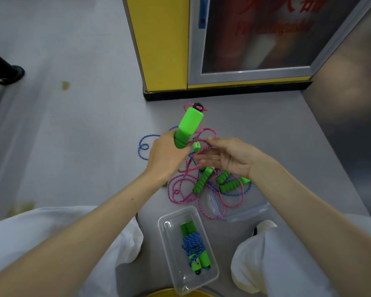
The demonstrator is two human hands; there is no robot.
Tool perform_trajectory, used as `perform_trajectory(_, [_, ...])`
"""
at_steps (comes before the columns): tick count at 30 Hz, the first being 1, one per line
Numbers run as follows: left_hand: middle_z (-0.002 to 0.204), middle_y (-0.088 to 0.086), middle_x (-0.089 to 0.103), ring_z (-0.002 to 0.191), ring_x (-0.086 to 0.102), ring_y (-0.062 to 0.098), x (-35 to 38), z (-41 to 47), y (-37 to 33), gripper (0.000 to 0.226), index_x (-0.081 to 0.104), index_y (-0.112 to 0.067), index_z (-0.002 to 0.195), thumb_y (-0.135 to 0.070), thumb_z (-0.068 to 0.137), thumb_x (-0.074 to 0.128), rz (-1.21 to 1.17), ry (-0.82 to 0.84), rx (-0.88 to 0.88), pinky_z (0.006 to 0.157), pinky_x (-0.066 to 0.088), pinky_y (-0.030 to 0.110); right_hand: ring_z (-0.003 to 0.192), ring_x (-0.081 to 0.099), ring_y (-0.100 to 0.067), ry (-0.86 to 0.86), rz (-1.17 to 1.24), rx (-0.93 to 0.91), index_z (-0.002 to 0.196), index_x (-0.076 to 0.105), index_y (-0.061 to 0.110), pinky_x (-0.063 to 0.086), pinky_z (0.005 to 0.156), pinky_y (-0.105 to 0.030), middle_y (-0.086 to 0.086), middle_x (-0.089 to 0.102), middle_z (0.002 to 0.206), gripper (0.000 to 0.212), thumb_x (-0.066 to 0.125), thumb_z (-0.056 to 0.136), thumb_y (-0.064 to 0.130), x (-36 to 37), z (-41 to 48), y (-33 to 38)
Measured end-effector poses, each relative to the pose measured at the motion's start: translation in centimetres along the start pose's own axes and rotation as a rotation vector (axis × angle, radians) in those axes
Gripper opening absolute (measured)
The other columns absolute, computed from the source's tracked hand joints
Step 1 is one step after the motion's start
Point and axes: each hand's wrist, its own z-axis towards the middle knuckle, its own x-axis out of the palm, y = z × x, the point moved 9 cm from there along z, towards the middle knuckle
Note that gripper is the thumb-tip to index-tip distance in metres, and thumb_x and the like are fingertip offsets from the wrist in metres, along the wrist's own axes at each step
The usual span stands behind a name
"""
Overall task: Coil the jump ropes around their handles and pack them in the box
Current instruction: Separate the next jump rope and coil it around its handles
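Grey floor point(73, 146) all round and beneath the grip. Well below the grip, nearest the body: clear box point(212, 273), already holding one blue-wound bundle point(193, 247). Lower than the grip and a little to its right: the lid point(255, 207), lying partly under the tangle point(186, 189) of pink and blue cord.

Likely trouble, judged from here: pink rope point(210, 133) running from the raised handle down into that heap, crossed with blue rope point(141, 146) and looped about the loose foam handles point(201, 181). Risk in winding now: dragging the whole heap up, cinching a knot, or wrapping blue cord in with the pink. Could also snag the lid and shift it. Better to free the strand first.

Left hand point(165, 155) clenched round the lower end of the green handle point(190, 123), held tilted up and away from the body, cap end farthest out. Right hand point(227, 155) just beside the grip, on its right: fingers nearly straight and spread, palm turned toward the handle, tips touching a pink loop. Nothing plainly clamped in it.
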Motion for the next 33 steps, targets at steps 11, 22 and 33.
perform_trajectory(11, [0.064,0.004,0.066,0.049,0.060,0.009,3.6,-1.1,0.4,0.014,0.062,-0.010,0.081,-0.001,0.078,0.072,-0.554,0.377,-0.326,0.048,0.048,0.018,0.053,0.067,-0.013,-0.207,-0.245,-0.234,0.087,0.065,-0.006,0.056,0.055,-0.017,-0.009,0.070,0.062,0.012,0.063,0.088,0.006,-2.6,0.5,1.5])
perform_trajectory(22, [0.048,-0.002,0.051,0.037,0.043,0.007,0.8,0.7,0.5,0.009,0.054,-0.008,0.081,-0.004,0.089,0.054,-1.129,0.229,-0.476,0.042,0.043,0.019,0.133,0.037,-0.021,-0.032,-1.152,0.156,0.150,0.021,0.016,0.032,0.100,-0.027,-0.006,0.031,0.152,0.068,0.056,0.093,0.011,-0.8,0.9,-3.2])
perform_trajectory(33, [0.048,-0.001,0.052,0.036,0.044,0.007,-3.6,1.9,4.3,0.015,0.055,-0.009,0.073,-0.003,0.086,0.057,-1.089,0.007,-0.492,0.042,0.042,0.019,0.078,0.056,-0.022,-0.165,-1.731,0.141,0.091,0.063,0.005,0.039,0.060,-0.028,-0.005,0.057,0.079,0.021,0.055,0.090,0.025,-5.3,3.3,-2.7])
